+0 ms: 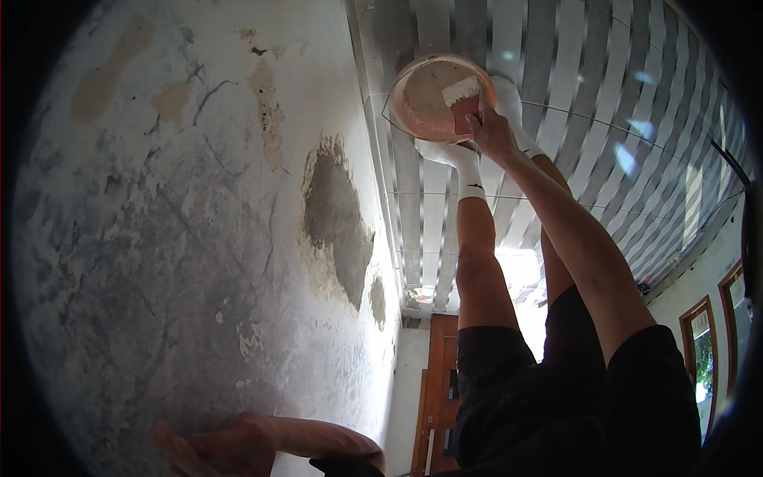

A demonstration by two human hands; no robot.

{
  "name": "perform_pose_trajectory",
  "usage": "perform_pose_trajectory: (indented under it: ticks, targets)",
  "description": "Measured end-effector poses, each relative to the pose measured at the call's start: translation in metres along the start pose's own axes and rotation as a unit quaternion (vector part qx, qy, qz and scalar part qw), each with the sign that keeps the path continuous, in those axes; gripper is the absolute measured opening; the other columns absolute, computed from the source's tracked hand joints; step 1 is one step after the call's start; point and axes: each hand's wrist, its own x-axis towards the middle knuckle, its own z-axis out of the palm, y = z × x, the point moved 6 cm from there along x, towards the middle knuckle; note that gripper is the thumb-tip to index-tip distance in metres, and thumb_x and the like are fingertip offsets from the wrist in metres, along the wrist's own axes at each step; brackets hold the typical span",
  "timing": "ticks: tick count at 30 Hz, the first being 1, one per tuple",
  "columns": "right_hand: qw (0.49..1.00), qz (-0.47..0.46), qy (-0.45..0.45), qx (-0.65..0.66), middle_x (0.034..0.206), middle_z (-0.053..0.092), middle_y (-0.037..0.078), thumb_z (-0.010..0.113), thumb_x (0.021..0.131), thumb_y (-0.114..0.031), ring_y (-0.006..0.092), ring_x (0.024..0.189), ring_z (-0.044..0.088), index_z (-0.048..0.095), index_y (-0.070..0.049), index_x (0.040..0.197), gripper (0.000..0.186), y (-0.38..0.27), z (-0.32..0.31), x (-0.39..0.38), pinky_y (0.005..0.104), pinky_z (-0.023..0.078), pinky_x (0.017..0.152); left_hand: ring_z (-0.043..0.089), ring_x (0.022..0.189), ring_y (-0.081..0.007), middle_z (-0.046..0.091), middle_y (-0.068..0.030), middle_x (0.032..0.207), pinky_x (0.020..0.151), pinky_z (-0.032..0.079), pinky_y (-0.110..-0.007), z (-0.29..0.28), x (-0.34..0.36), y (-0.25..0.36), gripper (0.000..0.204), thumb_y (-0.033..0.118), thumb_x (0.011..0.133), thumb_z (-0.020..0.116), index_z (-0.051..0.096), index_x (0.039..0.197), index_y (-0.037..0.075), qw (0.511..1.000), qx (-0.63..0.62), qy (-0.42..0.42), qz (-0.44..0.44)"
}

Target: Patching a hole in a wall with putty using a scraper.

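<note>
The right arm stretched out straight and bare, its right hand (489, 131) curled closed at the far end of the reach. The left hand (218, 445) lay flat, fingers extended, forearm bent across the lower edge.

The right hand (489, 131) reaches down to an orange bowl (439, 95) that sits on the striped floor (572, 71) by the person's feet in white socks (470, 176). Its fingers close around a putty knife (462, 97) whose blade, loaded with white filler, lies inside the bowl. The left hand (208, 445) rests flat against a worn, cracked wall (159, 238) marked by grey and tan patches (338, 222). A wooden door (439, 381) stands beyond.
</note>
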Motion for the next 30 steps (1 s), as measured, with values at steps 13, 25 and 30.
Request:
perform_pose_trajectory:
  ticks: [13, 25, 30]
  targets:
    - [0.955, -0.008, -0.182, -0.234, 0.119, 0.062, 0.014, 0.05, 0.09, -0.01, 0.032, 0.105, 0.063, 0.05, -0.015, 0.13, 0.04, 0.057, 0.063, 0.094, 0.0445, 0.052, 0.088, 0.068, 0.092, -0.0238, 0.07, -0.0141, 0.094, 0.094, 0.043, -0.035, 0.024, 0.004, 0.02, 0.027, 0.025, 0.088, 0.068, 0.066, 0.097, 0.0, 0.994, -0.111, 0.016, 0.006]
    - [0.99, -0.019, -0.069, -0.125, 0.12, 0.062, 0.01, 0.047, 0.09, -0.008, 0.0317, 0.106, 0.062, 0.05, -0.021, 0.131, 0.043, 0.072, 0.046, 0.087, 0.0435, 0.053, 0.087, 0.068, 0.092, -0.0262, 0.071, -0.0126, 0.092, 0.097, 0.042, -0.036, 0.029, 0.008, 0.029, 0.024, 0.023, 0.087, 0.07, 0.067, 0.094, -0.001, 0.998, -0.063, 0.004, 0.026]
    - [0.974, 0.006, -0.158, -0.161, 0.114, 0.065, 0.01, 0.046, 0.092, -0.014, 0.0317, 0.103, 0.063, 0.056, -0.025, 0.126, 0.036, 0.063, 0.069, 0.089, 0.0428, 0.053, 0.086, 0.067, 0.095, -0.0293, 0.069, -0.0193, 0.095, 0.092, 0.047, -0.042, 0.031, 0.005, 0.021, 0.024, 0.02, 0.087, 0.069, 0.066, 0.093, -0.003, 0.979, -0.201, 0.035, 0.009]
